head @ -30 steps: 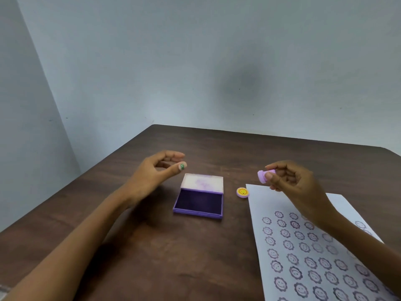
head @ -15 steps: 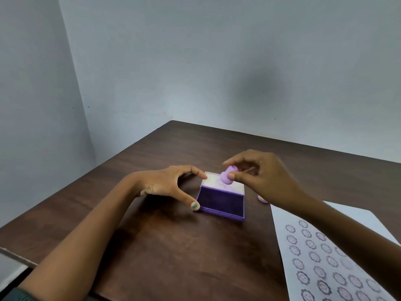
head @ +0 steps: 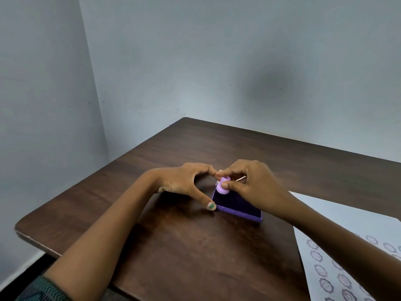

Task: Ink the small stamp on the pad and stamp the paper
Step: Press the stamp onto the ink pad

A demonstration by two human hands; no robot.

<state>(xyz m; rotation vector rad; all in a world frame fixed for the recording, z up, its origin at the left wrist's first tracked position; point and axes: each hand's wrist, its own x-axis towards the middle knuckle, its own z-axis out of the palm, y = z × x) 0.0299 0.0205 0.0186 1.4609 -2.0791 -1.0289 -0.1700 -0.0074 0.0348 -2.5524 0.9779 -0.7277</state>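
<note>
- Your right hand (head: pixel 251 183) pinches the small lilac stamp (head: pixel 223 187) between thumb and forefinger, its face down on the dark ink surface at the far left corner of the purple ink pad (head: pixel 237 203); press straight down and keep the stamp level, so the whole face takes ink; a short, even dab should do, since rocking may load the edges and smear the print.
- Your left hand (head: pixel 186 183) grasps nothing; thumb and forefinger are spread wide and bracket the left side of the pad, the green-painted thumbnail touching its near corner, the forefinger tip at the far one; keep that brace firm so the tray cannot slide or lift with the stamp.
- Lift the stamp vertically; the paper (head: pixel 347 224) lies to your right on the wooden table (head: pixel 195 246), already carrying rows of purple smiley prints at its near end; aim for a bare patch.
- Against half a second ago: the stamp then hung above the pad's far edge and now sits on the ink; your left hand has closed in against the tray; the view has swung left, so less paper shows.
</note>
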